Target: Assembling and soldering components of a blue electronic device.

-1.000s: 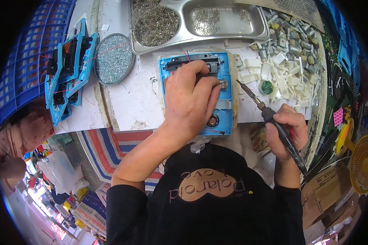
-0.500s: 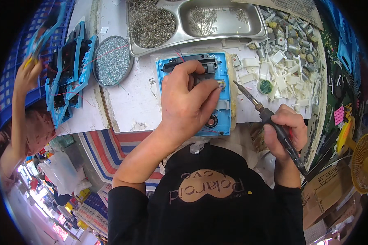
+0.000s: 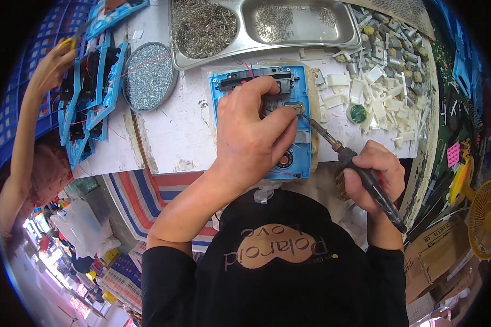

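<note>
A blue plastic housing (image 3: 305,82) lies in front of me on the bench, with a black bar-shaped part (image 3: 229,84) along its far side and a small round speaker-like part (image 3: 285,158) near its front. My left hand (image 3: 245,128) reaches over it, thumb and fingers pinched beside a small brassy part (image 3: 295,104); whatever they grip is hidden. Wrapped in my right hand (image 3: 381,171) is a black-handled soldering iron (image 3: 338,147). Its thin tip points into the housing's right side, close to my left fingertips.
Behind the housing stands a steel tray (image 3: 305,49) of small metal springs. Motors (image 3: 390,49) and white plastic pieces (image 3: 376,103) are heaped at right. At left are a bowl of screws (image 3: 147,76), stacked blue housings (image 3: 95,98) and a co-worker's hand (image 3: 52,68) with a yellow-handled tool.
The soldering iron has moved left, its tip now in over the housing by my left fingers. My left hand stays nearly in place. The co-worker's hand has moved right, toward the stacked housings.
</note>
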Available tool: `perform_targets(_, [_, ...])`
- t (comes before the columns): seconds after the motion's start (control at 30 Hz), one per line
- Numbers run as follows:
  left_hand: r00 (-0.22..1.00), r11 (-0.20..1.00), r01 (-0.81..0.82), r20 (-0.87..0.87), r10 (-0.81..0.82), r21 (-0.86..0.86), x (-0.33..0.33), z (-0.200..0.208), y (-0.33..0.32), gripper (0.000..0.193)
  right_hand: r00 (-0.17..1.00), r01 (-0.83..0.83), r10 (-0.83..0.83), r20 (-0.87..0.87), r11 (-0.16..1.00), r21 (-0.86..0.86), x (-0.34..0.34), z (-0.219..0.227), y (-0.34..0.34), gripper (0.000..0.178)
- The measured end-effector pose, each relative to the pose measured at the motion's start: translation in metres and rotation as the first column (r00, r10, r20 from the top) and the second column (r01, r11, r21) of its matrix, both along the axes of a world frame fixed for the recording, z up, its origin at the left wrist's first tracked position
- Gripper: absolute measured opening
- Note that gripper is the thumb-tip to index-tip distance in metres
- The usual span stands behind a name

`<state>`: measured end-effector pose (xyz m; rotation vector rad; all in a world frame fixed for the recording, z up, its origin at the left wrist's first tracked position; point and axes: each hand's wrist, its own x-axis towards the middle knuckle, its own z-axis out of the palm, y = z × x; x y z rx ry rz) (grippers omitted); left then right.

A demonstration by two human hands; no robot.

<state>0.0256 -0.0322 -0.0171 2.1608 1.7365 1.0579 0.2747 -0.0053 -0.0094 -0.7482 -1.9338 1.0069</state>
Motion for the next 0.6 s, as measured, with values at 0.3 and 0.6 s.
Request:
perform_targets(0.3, [0.999, 1.000, -0.005, -0.048, 0.003, -0.029, 0.001, 0.003, -0.001, 0.022, 1.000, 0.010, -0.010, 0.004, 1.000, -0.003, -0.003, 0.000, -0.001, 0.028])
perform_targets(0.6, [0.995, 0.999, -0.008, -0.102, 0.005, -0.035, 0.001, 0.006, -0.002, 0.023, 0.999, 0.042, -0.042, -0.035, 0.999, 0.012, 0.008, -0.002, -0.002, 0.029])
